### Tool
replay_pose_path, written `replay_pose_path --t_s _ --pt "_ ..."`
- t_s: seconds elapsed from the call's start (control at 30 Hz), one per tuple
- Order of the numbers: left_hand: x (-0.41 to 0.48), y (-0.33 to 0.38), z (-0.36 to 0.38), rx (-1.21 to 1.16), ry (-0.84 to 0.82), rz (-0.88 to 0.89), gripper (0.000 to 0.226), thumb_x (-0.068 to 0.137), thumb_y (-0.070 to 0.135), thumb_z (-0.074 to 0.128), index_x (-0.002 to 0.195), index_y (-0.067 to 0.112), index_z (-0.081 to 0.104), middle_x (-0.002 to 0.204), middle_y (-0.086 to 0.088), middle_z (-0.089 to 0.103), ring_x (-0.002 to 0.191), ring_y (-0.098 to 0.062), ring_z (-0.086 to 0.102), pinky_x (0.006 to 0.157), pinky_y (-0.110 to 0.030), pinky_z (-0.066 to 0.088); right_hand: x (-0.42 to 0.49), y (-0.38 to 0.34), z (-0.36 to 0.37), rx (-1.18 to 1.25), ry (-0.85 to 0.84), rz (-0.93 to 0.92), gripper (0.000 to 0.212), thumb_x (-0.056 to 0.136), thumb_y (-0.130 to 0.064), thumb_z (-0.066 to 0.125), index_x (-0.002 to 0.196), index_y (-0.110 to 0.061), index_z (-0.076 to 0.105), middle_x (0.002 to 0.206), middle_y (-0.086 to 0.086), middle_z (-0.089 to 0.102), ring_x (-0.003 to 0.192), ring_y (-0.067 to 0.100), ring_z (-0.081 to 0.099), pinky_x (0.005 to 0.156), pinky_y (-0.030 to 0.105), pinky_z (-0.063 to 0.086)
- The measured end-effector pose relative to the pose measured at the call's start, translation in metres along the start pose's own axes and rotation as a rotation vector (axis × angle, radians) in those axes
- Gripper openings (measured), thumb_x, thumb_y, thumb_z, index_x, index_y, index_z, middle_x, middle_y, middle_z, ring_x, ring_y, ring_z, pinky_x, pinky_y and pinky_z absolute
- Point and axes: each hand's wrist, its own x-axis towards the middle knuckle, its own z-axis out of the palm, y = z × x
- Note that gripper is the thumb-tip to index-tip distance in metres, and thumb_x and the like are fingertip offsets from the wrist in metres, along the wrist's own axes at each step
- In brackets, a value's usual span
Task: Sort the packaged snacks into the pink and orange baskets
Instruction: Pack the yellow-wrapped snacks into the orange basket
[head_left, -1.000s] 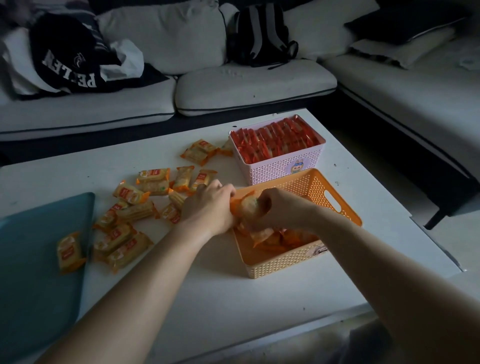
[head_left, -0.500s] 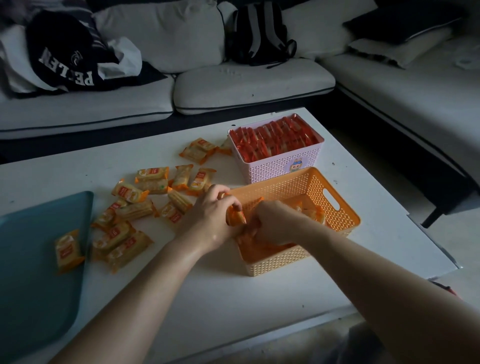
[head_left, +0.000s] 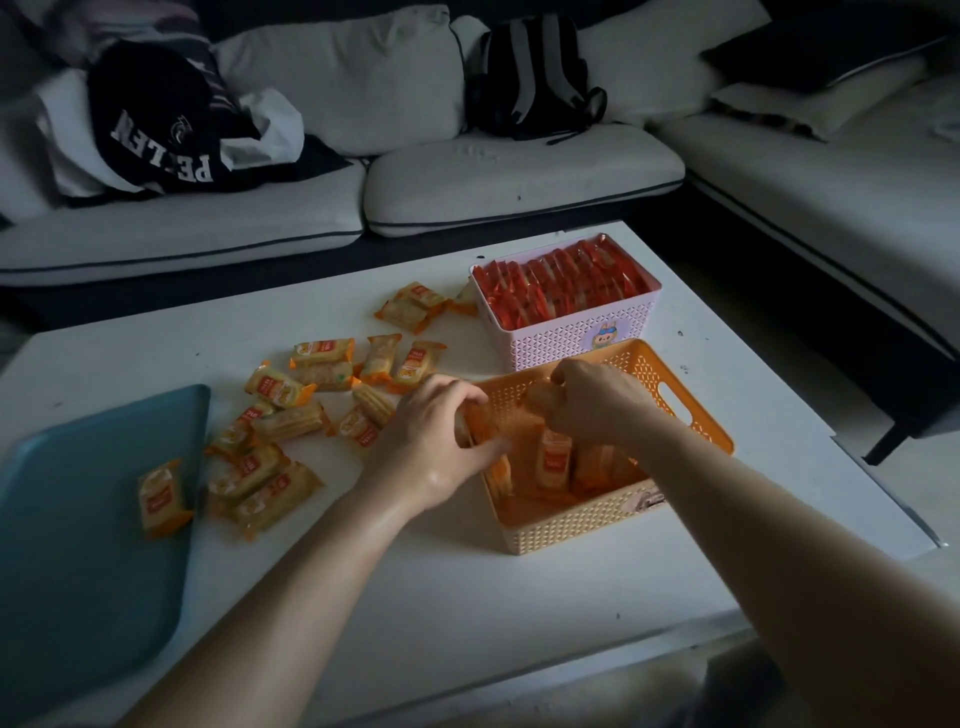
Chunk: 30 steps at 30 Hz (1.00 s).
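On the near right part of the surface (head_left: 467, 597) sits the orange basket (head_left: 571, 525), with a few standing packets (head_left: 553, 460) on end inside it. Both hands reach into it. The left grip (head_left: 431, 441), at the basket's left wall, curls round a packet. The right grip (head_left: 597, 400), over the middle, pinches a held packet (head_left: 537, 397) above the standing ones. That packet likely needs its long axis turned upright to join them. The loose packets (head_left: 311, 410) lie left of the basket at mixed angles, nearer the left grip. The pink basket (head_left: 561, 338), just beyond, is full of red packets (head_left: 561, 286).
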Motion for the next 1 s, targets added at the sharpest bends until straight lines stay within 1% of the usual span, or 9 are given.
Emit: replay_pose_path --t_s 0.07,0.17,0.3,0.43,0.53,0.63,0.8,0.87,1.0 --pt "0.000 0.003 -0.001 -0.026 0.089 0.032 0.032 0.090 0.046 0.070 0.117 0.030 0.062 0.119 0.013 0.054 0.114 -0.009 0.050 0.085 -0.025 0.041 -0.001 0.004 -0.010 0.191 -0.099 -0.010 0.031 0.086 -0.029 0.074 0.110 -0.012 0.064 0.090 0.002 0.067 0.083 0.018 0.067 0.075 0.035 0.062" --pt "0.003 0.010 0.003 -0.033 0.088 0.077 0.016 0.096 0.027 0.066 0.111 0.028 0.067 0.115 0.011 0.059 0.113 -0.015 0.054 0.087 -0.028 0.047 -0.011 0.006 -0.016 0.339 -0.146 -0.060 0.039 0.077 -0.033 0.086 0.106 -0.019 0.063 0.092 -0.005 0.068 0.086 0.016 0.068 0.076 0.032 0.062" --pt "0.001 0.015 0.011 -0.079 0.116 0.075 0.015 0.096 0.023 0.066 0.110 0.027 0.068 0.110 0.012 0.061 0.103 -0.010 0.056 0.083 -0.021 0.048 -0.028 0.000 -0.010 0.387 -0.174 -0.188 0.019 0.085 -0.039 0.078 0.092 -0.028 0.063 0.089 -0.008 0.070 0.080 0.014 0.070 0.075 0.034 0.063" --pt "-0.005 0.022 0.007 -0.174 0.034 0.098 0.018 0.096 0.035 0.067 0.112 0.028 0.070 0.105 0.015 0.068 0.087 0.005 0.058 0.068 -0.008 0.042 -0.044 -0.007 -0.010 0.242 -0.294 -0.137 0.018 0.094 -0.038 0.065 0.100 -0.022 0.067 0.091 -0.002 0.072 0.073 0.013 0.071 0.067 0.026 0.062" --pt "-0.008 0.026 0.007 -0.056 -0.043 0.131 0.016 0.093 0.040 0.069 0.106 0.032 0.073 0.106 0.017 0.068 0.098 -0.007 0.056 0.079 -0.030 0.049 -0.051 -0.010 -0.010 0.133 -0.305 -0.212 0.018 0.091 -0.038 0.071 0.094 -0.022 0.065 0.083 -0.007 0.068 0.070 0.010 0.067 0.064 0.018 0.054" --pt "-0.010 0.029 0.004 0.010 -0.108 0.117 0.016 0.090 0.028 0.074 0.105 0.033 0.074 0.115 0.014 0.066 0.107 -0.012 0.050 0.091 -0.037 0.048 -0.054 -0.010 -0.008 0.146 -0.378 -0.243 0.022 0.091 -0.040 0.071 0.084 -0.020 0.066 0.073 -0.008 0.066 0.064 0.011 0.066 0.062 0.017 0.049" --pt "-0.013 0.027 -0.002 0.118 -0.227 0.150 0.020 0.089 0.021 0.065 0.090 0.033 0.080 0.121 0.022 0.059 0.108 -0.009 0.038 0.103 -0.039 0.040 -0.059 -0.010 -0.016 0.306 -0.572 -0.155 0.025 0.100 -0.025 0.058 0.114 -0.013 0.075 0.106 0.000 0.075 0.098 0.018 0.071 0.094 0.030 0.056" --pt "-0.011 0.028 -0.003 0.170 -0.266 0.146 0.028 0.090 0.017 0.060 0.082 0.033 0.081 0.124 0.022 0.057 0.111 -0.011 0.038 0.105 -0.038 0.036 -0.052 -0.006 -0.013 0.218 -0.509 -0.163 0.024 0.100 -0.022 0.056 0.114 -0.018 0.075 0.111 0.000 0.074 0.098 0.017 0.071 0.095 0.034 0.057" --pt "-0.006 0.029 -0.006 0.147 -0.221 0.117 0.038 0.093 0.013 0.056 0.071 0.036 0.077 0.123 0.017 0.059 0.113 -0.013 0.041 0.104 -0.032 0.035 -0.025 0.004 -0.001 -0.080 -0.102 -0.147 0.026 0.098 -0.018 0.059 0.122 -0.024 0.068 0.116 -0.003 0.070 0.088 0.014 0.069 0.074 0.029 0.063"
